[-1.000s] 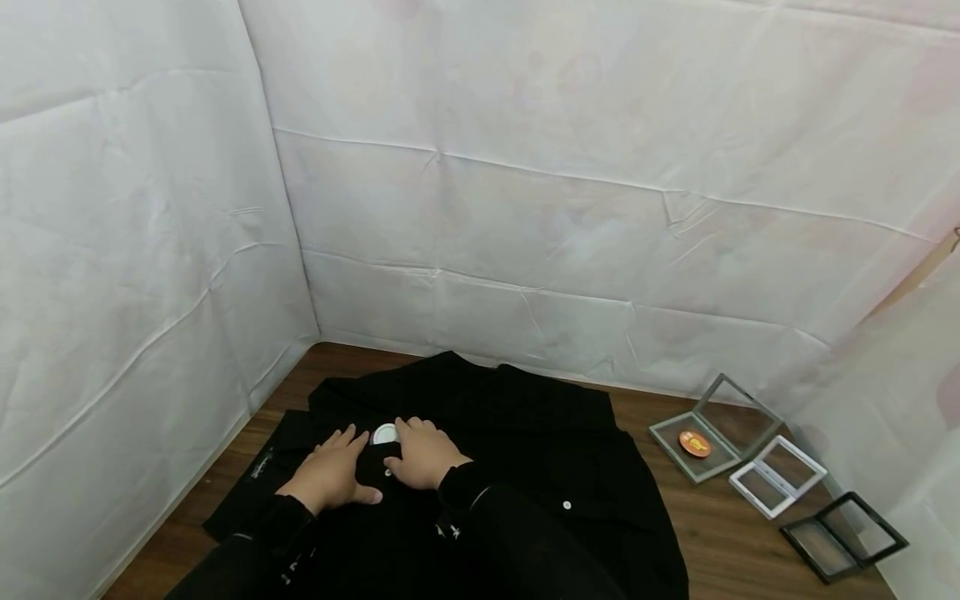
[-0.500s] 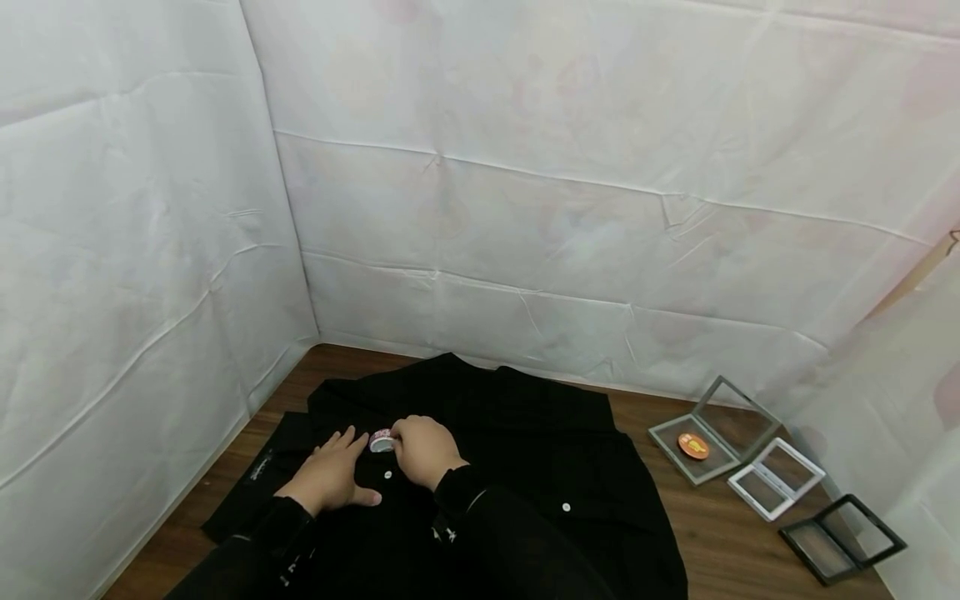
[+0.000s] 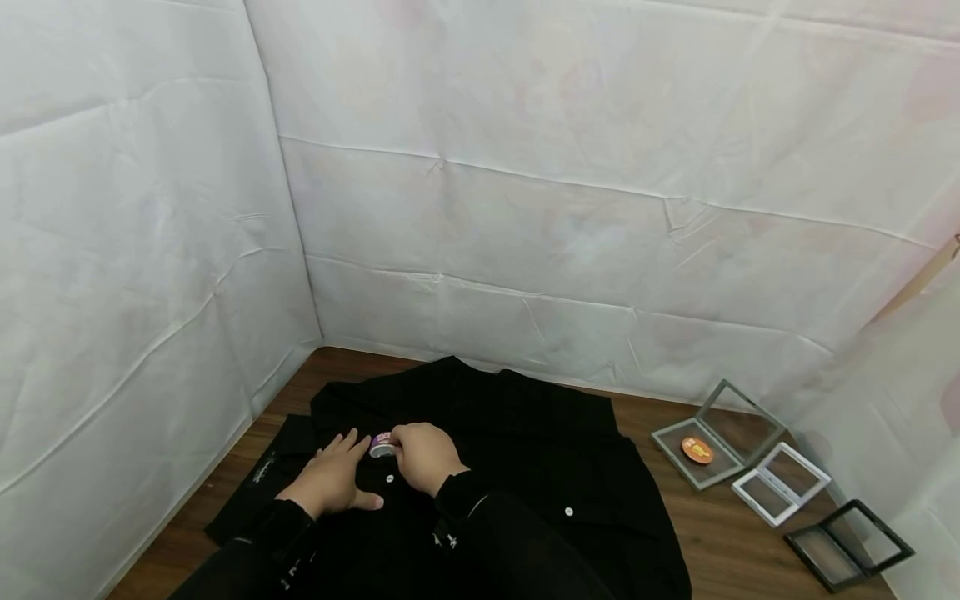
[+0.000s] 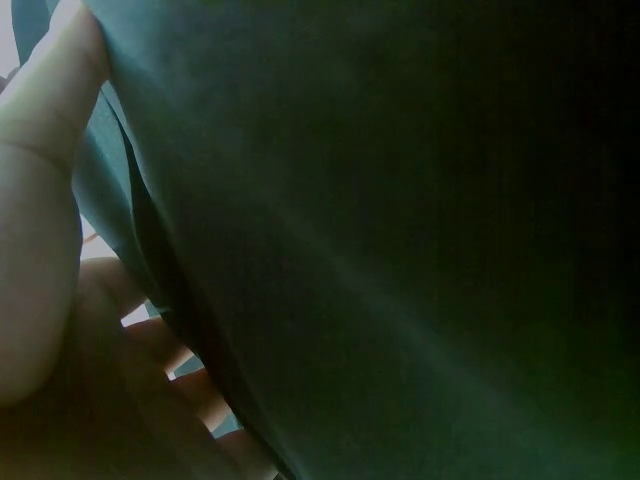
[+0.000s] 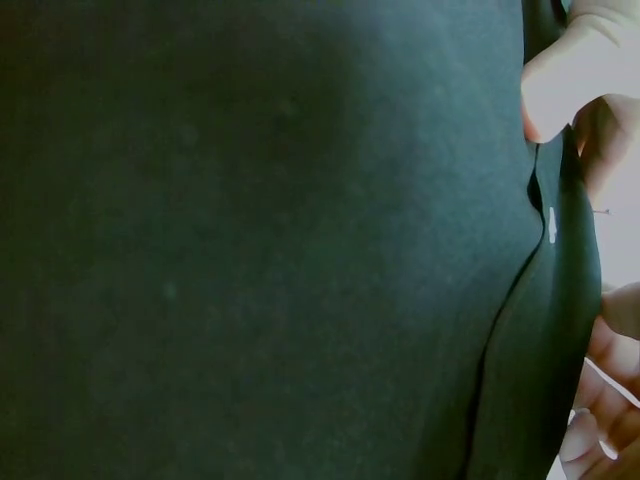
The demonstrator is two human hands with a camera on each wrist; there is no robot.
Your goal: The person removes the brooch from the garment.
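While my left hand (image 3: 327, 478) lies flat on the shirt (image 3: 525, 450), my right hand (image 3: 422, 454) pinches a badge (image 3: 382, 444) beside it.

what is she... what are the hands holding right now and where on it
The right hand pinches a small round badge at its right edge, over the black shirt. The left hand holds nothing; it rests flat on the shirt.
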